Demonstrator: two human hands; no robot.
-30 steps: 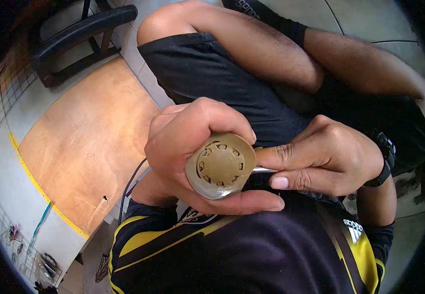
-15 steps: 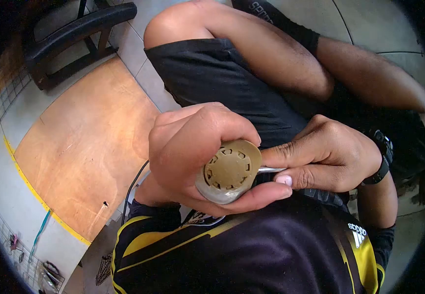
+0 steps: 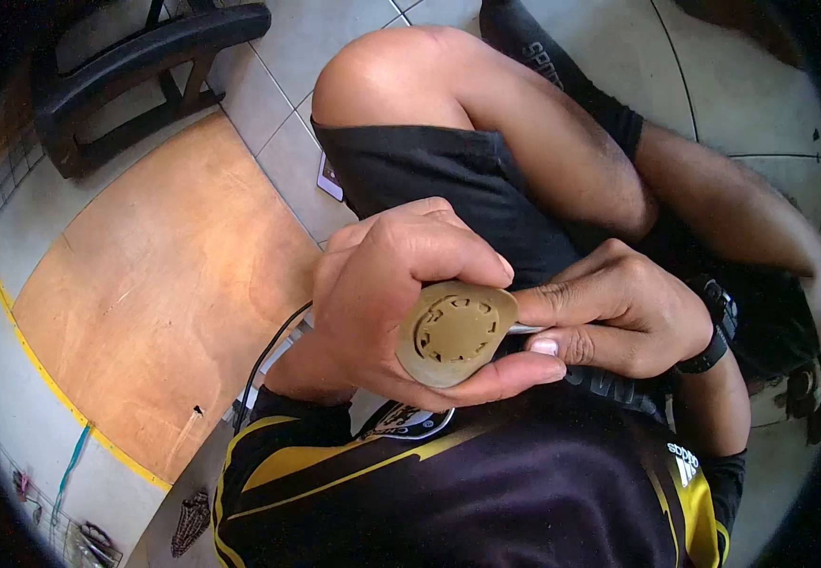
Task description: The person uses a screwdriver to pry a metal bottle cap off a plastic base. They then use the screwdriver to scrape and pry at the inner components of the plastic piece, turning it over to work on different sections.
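Observation:
My left hand [image 3: 373, 293] is closed round a rounded object [image 3: 458, 331] with an olive-brown end face and a paler, greyish lower side. A ring of small notched slots runs round that face, which is turned up toward me; the rest is hidden in my palm. From the right, my right hand [image 3: 619, 317] pinches a thin silvery metal piece [image 3: 524, 328] between thumb and fingers. Its visible part meets the edge of the rounded object. Most of this metal piece is covered by my fingers, so its kind cannot be made out.
A wooden board [image 3: 174, 284] with a small dark hole lies at left, beside a yellow strip [image 3: 41, 379]. A black frame [image 3: 145, 76] stands at upper left. A phone-like device [image 3: 330, 178] lies beside my knee. Scissors [image 3: 98, 541] and a black cable [image 3: 264, 360] show lower left.
Both hands and the rounded object sit slightly further right in view, and the object's face is tilted a little differently. The phone-like device by the knee has come into sight.

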